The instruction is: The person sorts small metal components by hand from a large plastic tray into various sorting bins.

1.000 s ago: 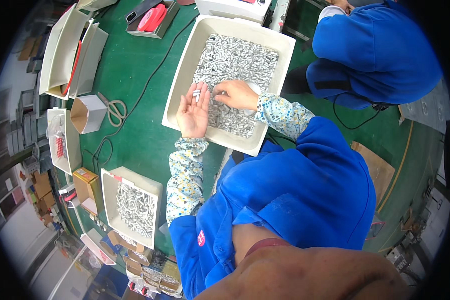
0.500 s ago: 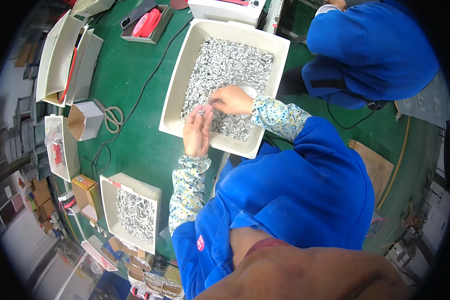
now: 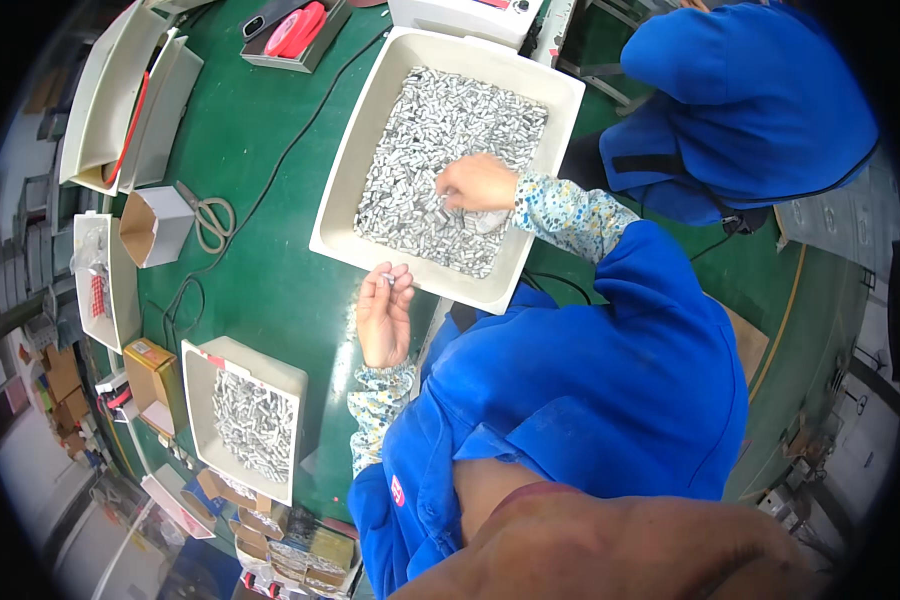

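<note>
Silvery small metal parts (image 3: pixel 440 170) fill the large white rectangular plastic tray (image 3: pixel 345 190) that lies on the green counter (image 3: pixel 270 280). The right hand (image 3: pixel 475 182) is down among them near the tray's middle, fingers curled onto the heap; whether it has closed on any piece cannot be made out, since the fingertips are blurred and sunk into the pile. The left hand (image 3: pixel 385 312) is held just outside the tray's near wall, above the counter, palm turned up and fingers loosely bent, pinching a small silvery piece (image 3: pixel 389 279) at the fingertips. Both forearms wear floral-patterned sleeve covers (image 3: pixel 570 210) over a blue work jacket (image 3: pixel 570 400).

Nearer the person's left lies a smaller white tray (image 3: pixel 198 400) holding more of the same metal parts, well apart from the big one. Farther left are scissors (image 3: pixel 208 215), an open cardboard box (image 3: pixel 155 225) and a dark cable (image 3: pixel 270 180) running across the counter. A red tape roll (image 3: pixel 295 28) sits in a shallow tray at the far edge, and white bins stand along the left rim, bent by the lens. Another person in a blue jacket (image 3: pixel 750 100) sits at upper right, partly cut off; their hands are hidden.
</note>
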The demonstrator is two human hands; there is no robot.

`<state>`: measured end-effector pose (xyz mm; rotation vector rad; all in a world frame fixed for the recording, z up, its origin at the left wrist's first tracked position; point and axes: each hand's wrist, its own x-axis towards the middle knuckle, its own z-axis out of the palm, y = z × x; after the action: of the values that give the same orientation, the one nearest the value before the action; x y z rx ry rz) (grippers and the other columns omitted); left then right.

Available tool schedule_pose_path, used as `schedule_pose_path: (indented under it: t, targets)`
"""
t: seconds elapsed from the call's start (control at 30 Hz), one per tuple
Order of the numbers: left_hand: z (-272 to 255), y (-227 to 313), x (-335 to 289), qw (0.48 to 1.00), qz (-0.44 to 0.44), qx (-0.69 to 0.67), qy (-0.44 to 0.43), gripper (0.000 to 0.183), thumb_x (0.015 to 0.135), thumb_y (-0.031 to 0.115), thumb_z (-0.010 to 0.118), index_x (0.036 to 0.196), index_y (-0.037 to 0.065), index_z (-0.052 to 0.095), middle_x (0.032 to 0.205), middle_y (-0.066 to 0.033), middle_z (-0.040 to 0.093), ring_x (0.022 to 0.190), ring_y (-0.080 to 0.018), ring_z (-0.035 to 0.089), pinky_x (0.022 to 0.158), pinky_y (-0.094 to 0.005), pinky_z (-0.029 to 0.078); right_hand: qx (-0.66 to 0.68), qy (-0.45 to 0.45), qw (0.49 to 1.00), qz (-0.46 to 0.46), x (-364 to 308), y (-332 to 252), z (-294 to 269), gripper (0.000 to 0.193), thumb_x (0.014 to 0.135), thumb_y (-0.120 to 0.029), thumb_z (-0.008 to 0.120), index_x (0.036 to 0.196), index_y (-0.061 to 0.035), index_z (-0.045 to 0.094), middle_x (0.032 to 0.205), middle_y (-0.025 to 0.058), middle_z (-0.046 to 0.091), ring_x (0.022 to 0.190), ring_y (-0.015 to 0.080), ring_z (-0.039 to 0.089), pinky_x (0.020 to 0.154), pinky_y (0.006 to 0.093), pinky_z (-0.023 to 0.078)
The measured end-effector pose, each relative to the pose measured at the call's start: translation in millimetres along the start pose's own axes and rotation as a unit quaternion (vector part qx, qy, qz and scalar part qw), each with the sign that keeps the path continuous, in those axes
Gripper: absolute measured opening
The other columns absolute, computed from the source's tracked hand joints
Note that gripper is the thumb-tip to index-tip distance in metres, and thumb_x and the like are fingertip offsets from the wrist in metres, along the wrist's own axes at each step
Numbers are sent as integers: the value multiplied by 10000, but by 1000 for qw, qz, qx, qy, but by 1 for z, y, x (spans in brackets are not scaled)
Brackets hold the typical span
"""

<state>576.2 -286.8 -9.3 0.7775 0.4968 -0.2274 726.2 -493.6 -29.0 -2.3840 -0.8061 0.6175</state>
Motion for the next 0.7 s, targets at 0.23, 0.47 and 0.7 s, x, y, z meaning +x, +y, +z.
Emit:
schedule_pose_path:
  t: [0.23, 0.47, 0.7]
  targets:
    - [-9, -9, -25, 999, 5, -44, 21, 181, 899, 122, 445, 1048, 24, 475, 955, -90, 566, 786, -106, 549, 678, -204, 466, -140, 125, 976, 112, 35, 58, -29, 137, 656, -132, 578, 783, -128, 627, 771, 103, 616, 764, 289, 601, 657, 417, 465]
    - [-8, -11, -25, 998, 16, -59, 24, 175, 898, 121, 446, 1040, 24, 481, 933, -91, 571, 772, -113, 542, 675, -221, 458, -189, 134, 968, 99, 61, 78, -20, 141, 661, -113, 596, 799, -116, 627, 855, 105, 605, 800, 298, 589, 678, 412, 469]
    - [-9, -11, -21, 997, 20, -73, 27, 168, 893, 117, 457, 1028, 22, 486, 921, -97, 576, 764, -124, 550, 663, -234, 462, -291, 144, 945, -33, 61, 80, -19, 87, 666, -95, 545, 719, -80, 612, 728, 110, 599, 708, 303, 596, 602, 418, 472]
